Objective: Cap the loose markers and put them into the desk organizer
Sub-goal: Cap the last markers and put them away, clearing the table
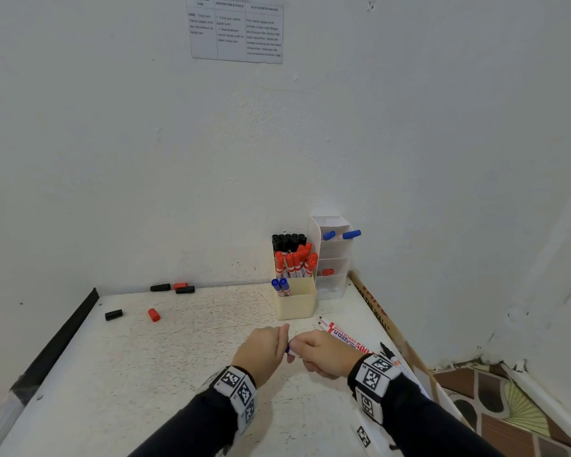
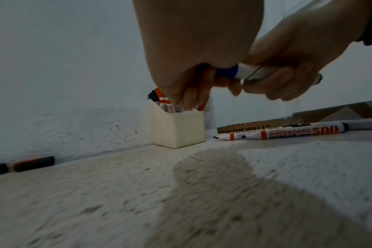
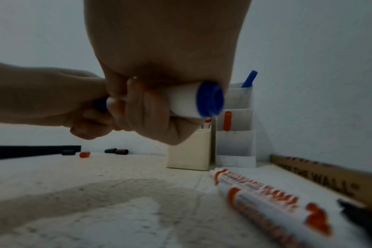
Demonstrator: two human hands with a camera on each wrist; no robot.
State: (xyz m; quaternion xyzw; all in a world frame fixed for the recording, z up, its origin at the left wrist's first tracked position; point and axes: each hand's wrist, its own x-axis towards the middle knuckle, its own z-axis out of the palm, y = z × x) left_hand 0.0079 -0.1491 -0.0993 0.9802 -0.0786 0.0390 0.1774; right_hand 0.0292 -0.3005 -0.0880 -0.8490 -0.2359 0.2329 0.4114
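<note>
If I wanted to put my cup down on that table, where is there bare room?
The widest bare patch lies left of the left hand, in front of the loose caps. A smaller one sits between the cream organizer and the caps at the wall. The right edge is crowded: uncapped red markers lie there beside the right hand.

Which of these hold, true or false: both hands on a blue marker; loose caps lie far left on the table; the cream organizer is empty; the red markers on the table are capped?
1. Both hands hold one blue marker: true; left hand and right hand meet on it.
2. Loose caps lie far left: true, e.g. a red cap and a black cap.
3. The cream organizer is empty: false; it holds capped markers.
4. The red markers on the table are capped: false; tips are bare.
</note>
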